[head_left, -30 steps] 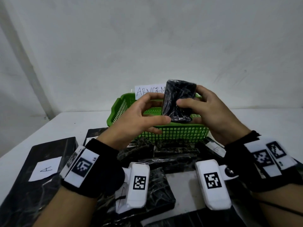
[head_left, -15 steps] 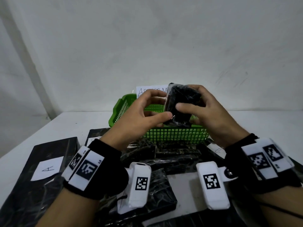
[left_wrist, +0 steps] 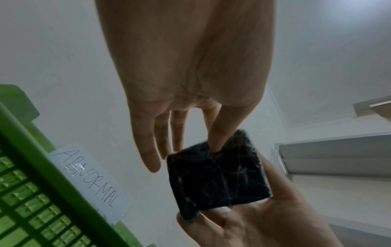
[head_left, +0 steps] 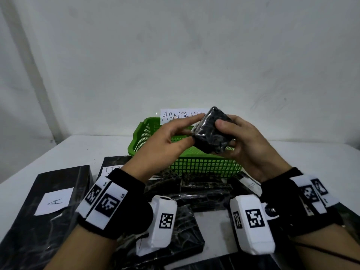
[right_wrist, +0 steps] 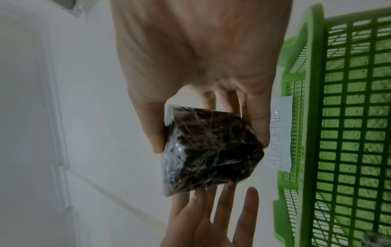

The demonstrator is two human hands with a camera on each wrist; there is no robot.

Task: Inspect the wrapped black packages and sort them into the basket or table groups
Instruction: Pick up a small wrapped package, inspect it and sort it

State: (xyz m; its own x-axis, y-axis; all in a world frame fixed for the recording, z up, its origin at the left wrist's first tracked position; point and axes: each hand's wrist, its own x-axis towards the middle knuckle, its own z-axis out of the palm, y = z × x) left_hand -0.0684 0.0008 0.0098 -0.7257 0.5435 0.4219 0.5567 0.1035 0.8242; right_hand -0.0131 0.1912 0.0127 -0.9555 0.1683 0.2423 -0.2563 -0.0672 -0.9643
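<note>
A small black package [head_left: 211, 131] wrapped in clear film is held in the air over the green basket [head_left: 204, 166], turned so that one corner points up. My left hand [head_left: 192, 129] pinches its left edge between index finger and thumb. My right hand [head_left: 231, 137] grips its right side, thumb on the front face and fingers behind. The left wrist view has my thumb [left_wrist: 217, 142] pressing on the package [left_wrist: 217, 180]. In the right wrist view the package [right_wrist: 211, 153] sits between thumb and fingers, with the left fingers [right_wrist: 211, 217] under it.
A paper label reading ABNORMAL [head_left: 179, 115] stands on the basket's far rim. Several wrapped black packages [head_left: 194, 191] lie on the white table [head_left: 311, 156] in front of the basket. A black sheet with an A label [head_left: 54, 201] lies at the left.
Both hands have turned the package from upright to a corner-up tilt and shifted it slightly right. It stays held above the basket.
</note>
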